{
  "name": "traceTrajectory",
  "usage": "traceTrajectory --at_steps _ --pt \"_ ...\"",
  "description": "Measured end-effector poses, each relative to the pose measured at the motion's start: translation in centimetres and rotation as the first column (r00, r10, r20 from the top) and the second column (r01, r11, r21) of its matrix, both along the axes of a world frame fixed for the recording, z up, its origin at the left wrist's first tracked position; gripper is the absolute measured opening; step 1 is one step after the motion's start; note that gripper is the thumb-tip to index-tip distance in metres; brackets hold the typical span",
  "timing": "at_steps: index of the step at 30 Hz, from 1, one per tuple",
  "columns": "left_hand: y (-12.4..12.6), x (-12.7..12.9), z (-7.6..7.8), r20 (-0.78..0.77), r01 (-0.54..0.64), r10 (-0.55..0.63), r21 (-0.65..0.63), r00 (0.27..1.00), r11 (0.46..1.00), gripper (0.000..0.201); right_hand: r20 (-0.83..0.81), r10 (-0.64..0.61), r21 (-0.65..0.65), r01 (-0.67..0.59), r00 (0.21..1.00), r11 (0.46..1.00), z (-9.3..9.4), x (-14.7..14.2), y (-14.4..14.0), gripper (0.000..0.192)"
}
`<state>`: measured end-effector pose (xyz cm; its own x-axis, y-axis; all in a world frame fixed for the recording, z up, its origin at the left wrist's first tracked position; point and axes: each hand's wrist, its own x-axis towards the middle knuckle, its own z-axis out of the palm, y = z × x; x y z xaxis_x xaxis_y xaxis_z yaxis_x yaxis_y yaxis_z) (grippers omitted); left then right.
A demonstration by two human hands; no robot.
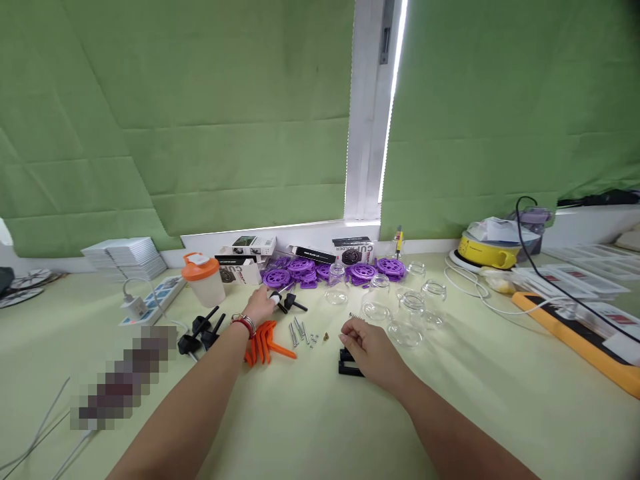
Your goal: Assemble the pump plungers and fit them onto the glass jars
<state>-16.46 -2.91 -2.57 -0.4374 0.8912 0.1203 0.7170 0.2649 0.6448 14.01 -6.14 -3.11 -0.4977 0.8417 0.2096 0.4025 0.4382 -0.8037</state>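
Observation:
My left hand (261, 305) reaches out at the middle left, its fingers closed on a black part with a white piece (275, 297). Beside it lies another black part (295, 303) with a rod-like stem. My right hand (373, 350) is closed, pinching a small metal coil spring (357, 318) that sticks out above the fingers. Under that hand are black bar-shaped pieces (351, 369), partly covered by it. Between the hands lie metal bolts (300, 331), several small nuts (313, 340) and a tiny brass-coloured piece (326, 337). Orange handles (270, 347) rest by my left wrist.
Clear glass jars (411, 320) stand right of centre. Purple round parts (301, 269) and boxes (353, 252) line the back. An orange-lidded cup (203, 280), more black parts (200, 333) and a power strip (163, 297) are left; an orange-black strip (575, 340) and cables lie right.

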Motion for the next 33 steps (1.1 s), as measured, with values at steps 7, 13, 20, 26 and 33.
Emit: traceTrajectory --at_steps 7,13,20,26,33 --pt "-7.2 -4.0 4.3 -0.398 -0.126 0.057 -0.148 0.916 0.981 0.033 -0.006 -0.077 0.013 0.077 0.997 0.997 -0.4 0.4 0.9 0.014" --pt "-9.7 -3.4 4.4 -0.474 -0.098 -0.059 -0.300 0.878 0.949 0.027 0.002 -0.084 0.007 0.084 0.996 0.996 -0.7 0.4 1.3 0.014" --pt "-10.9 -5.0 4.7 -0.544 -0.256 0.040 -0.328 0.838 0.909 0.027 0.015 -0.090 0.046 0.090 0.996 0.995 -0.8 0.8 1.7 0.015" --pt "-11.0 -5.7 2.8 -0.531 -0.226 -0.007 -0.374 0.848 0.899 0.030 0.061 -0.106 0.029 0.104 0.993 0.994 -0.6 0.9 1.7 0.012" --pt "-10.7 -5.5 2.2 -0.524 -0.215 -0.023 -0.388 0.851 0.896 0.033 0.210 -0.071 0.173 0.034 0.975 0.984 -0.5 -0.1 0.9 0.017"
